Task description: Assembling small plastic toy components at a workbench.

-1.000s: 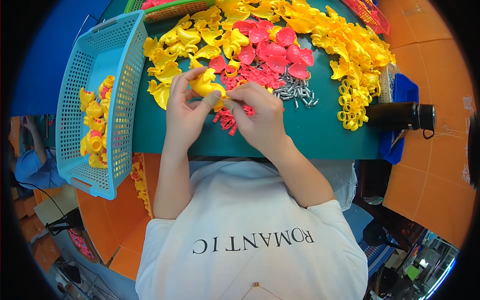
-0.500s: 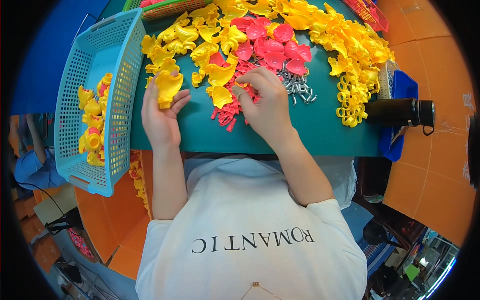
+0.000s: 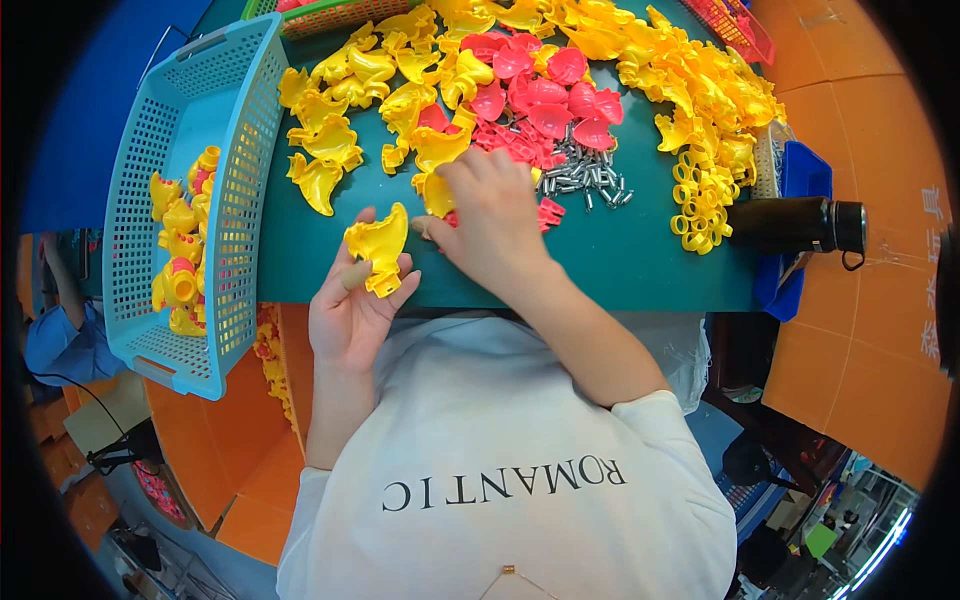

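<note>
My left hand (image 3: pixel 355 320) is closed on a curved yellow plastic shell piece (image 3: pixel 378 245), held above the near edge of the table. My right hand (image 3: pixel 492 220) reaches into the small red plastic parts (image 3: pixel 515 143), covering many of them. Its thumb and forefinger are apart beside a loose yellow shell piece (image 3: pixel 435 192), and nothing shows gripped between them; the other fingertips are partly hidden. Just right of it lie silver metal pins (image 3: pixel 590 178). Glossy red domed pieces (image 3: pixel 548 105) are heaped beyond.
A blue basket (image 3: pixel 232 230) at left holds assembled yellow-and-red figures (image 3: pixel 182 240). Yellow shells (image 3: pixel 690 85) and yellow rings (image 3: pixel 698 205) cover the right side of the green table (image 3: pixel 640 265), near a black bottle (image 3: pixel 800 225) and blue bin (image 3: pixel 805 175). An orange carton (image 3: pixel 225 450) stands below.
My left hand has come nearer to me and right, now with one yellow shell piece; other shells lie where it was. My right hand has shifted slightly left and nearer, its pinch opened.
</note>
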Available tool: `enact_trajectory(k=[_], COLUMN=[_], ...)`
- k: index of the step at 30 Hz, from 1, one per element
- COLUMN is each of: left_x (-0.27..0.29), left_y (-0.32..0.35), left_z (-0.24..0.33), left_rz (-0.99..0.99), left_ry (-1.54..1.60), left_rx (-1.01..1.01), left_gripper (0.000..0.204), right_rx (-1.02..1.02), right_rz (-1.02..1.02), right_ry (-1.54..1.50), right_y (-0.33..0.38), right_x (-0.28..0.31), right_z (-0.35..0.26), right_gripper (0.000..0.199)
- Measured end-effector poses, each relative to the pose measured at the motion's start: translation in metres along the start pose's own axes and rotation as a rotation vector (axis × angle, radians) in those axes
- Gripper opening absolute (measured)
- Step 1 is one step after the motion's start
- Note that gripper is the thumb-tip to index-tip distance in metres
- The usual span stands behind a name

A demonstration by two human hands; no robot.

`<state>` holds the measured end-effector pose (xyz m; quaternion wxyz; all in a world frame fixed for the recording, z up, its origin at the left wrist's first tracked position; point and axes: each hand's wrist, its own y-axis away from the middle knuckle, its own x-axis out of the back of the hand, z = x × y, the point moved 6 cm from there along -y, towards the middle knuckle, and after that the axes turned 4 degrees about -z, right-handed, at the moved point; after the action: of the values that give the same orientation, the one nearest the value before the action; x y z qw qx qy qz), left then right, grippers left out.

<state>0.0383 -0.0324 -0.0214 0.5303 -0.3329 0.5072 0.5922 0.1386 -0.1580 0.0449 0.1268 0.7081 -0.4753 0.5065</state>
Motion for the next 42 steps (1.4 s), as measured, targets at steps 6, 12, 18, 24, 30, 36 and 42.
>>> enact_trajectory(k=[6,12,18,24,30,36,42], left_x=[0.012,0.021,0.014,0.015,0.014,0.005,0.011], left_y=[-0.001,0.001,-0.004,0.000,0.002,-0.006,-0.004], left_z=[0.011,0.015,0.010,0.009,0.009,0.007,0.007], left_rz=[0.168,0.167,0.094,0.125,0.120,0.093,0.105], left_ry=[-0.342,-0.394,-0.416,-0.399,-0.477,-0.503,-0.551], left_rx=[-0.220,-0.255,-0.237,-0.264,-0.226,-0.221,-0.256], left_gripper=[0.034,0.030,0.029,0.030,0.031,0.029,0.029], right_rx=[0.039,-0.316,-0.261,-0.280,-0.344,0.395,0.575], right_rz=[-0.003,0.010,0.613,0.372,0.053,0.453,-0.069], right_ry=[-0.227,-0.283,0.082,-0.351,-0.566,-0.289,-0.145], right_y=[0.000,-0.076,-0.103,-0.057,0.006,0.045,0.059], right_x=[-0.005,0.113,0.283,0.208,0.132,0.203,0.227], right_z=[0.018,0.127,0.281,0.200,0.129,-0.021,-0.072], right_gripper=[0.027,0.015,0.039,0.030,0.026,0.023,0.021])
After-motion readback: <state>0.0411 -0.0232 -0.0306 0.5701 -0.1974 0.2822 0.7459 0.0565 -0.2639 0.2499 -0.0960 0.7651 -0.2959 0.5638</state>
